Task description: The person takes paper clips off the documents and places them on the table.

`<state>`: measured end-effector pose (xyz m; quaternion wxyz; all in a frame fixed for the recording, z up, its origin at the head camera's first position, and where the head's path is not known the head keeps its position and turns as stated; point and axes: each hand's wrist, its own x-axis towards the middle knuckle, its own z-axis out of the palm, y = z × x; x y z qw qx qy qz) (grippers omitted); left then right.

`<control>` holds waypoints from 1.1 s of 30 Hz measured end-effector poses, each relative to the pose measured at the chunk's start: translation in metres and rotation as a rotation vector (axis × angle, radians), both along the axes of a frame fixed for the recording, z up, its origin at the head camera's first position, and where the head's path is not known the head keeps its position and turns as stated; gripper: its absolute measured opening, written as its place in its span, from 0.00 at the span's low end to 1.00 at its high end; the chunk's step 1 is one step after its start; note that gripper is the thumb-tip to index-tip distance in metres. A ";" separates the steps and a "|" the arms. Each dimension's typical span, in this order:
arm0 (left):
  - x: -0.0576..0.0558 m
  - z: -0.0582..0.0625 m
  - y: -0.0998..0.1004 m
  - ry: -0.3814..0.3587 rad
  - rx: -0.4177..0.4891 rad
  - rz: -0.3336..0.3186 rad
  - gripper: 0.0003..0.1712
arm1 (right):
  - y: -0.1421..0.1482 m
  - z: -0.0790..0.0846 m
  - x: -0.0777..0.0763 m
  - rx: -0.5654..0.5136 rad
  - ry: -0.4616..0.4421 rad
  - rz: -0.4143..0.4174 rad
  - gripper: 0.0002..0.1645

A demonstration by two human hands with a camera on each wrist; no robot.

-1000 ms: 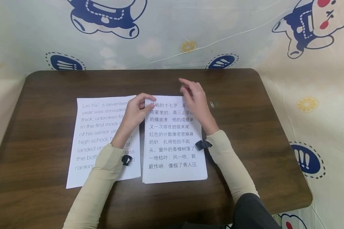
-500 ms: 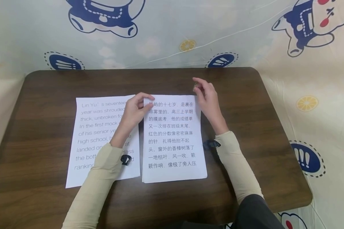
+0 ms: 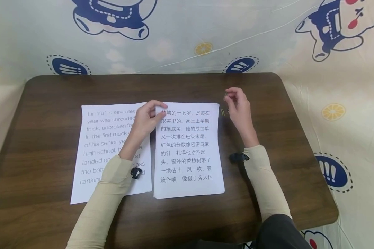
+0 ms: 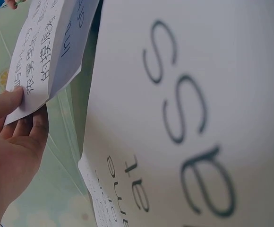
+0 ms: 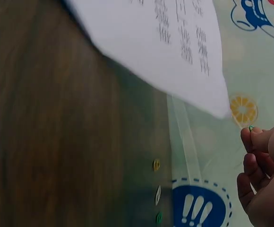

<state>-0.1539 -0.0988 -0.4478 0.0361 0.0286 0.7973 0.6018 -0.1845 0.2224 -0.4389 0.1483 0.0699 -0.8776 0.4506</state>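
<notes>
My left hand (image 3: pixel 145 119) pinches the upper left corner of a stack of sheets (image 3: pixel 187 188) printed with Chinese text. In the left wrist view its thumb lies on top and the fingers curl beneath the paper. My right hand (image 3: pixel 240 110) is raised to the right of that stack, above the table. Between its thumb and index finger it pinches a small green paper clip (image 5: pixel 251 127). Below it on the table lie a yellow paper clip (image 5: pixel 156 165), a white paper clip (image 5: pixel 158 195) and a green paper clip (image 5: pixel 158 218).
Sheets with English text (image 3: pixel 112 152) lie left of the Chinese ones, partly under my left forearm. Both stacks are on a dark brown wooden table (image 3: pixel 283 180). A patterned cloth (image 3: pixel 174 34) hangs behind it.
My right hand has moved right, from over the stack's top edge to beyond its right side, still pinching the clip. The left hand has kept its hold on the corner.
</notes>
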 end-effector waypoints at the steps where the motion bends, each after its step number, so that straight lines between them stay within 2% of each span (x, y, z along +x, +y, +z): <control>1: 0.000 0.000 0.000 -0.001 0.000 0.000 0.14 | 0.003 -0.001 0.001 0.005 -0.006 -0.005 0.17; 11: -0.001 -0.001 0.000 -0.003 -0.023 0.000 0.13 | 0.037 -0.011 0.004 0.035 -0.070 -0.082 0.16; 19: 0.000 0.000 0.000 -0.014 -0.061 0.001 0.15 | 0.056 -0.018 0.006 0.082 -0.158 -0.116 0.16; 33: 0.000 0.002 0.000 0.012 -0.096 -0.008 0.16 | 0.069 -0.020 0.006 0.241 -0.366 -0.086 0.17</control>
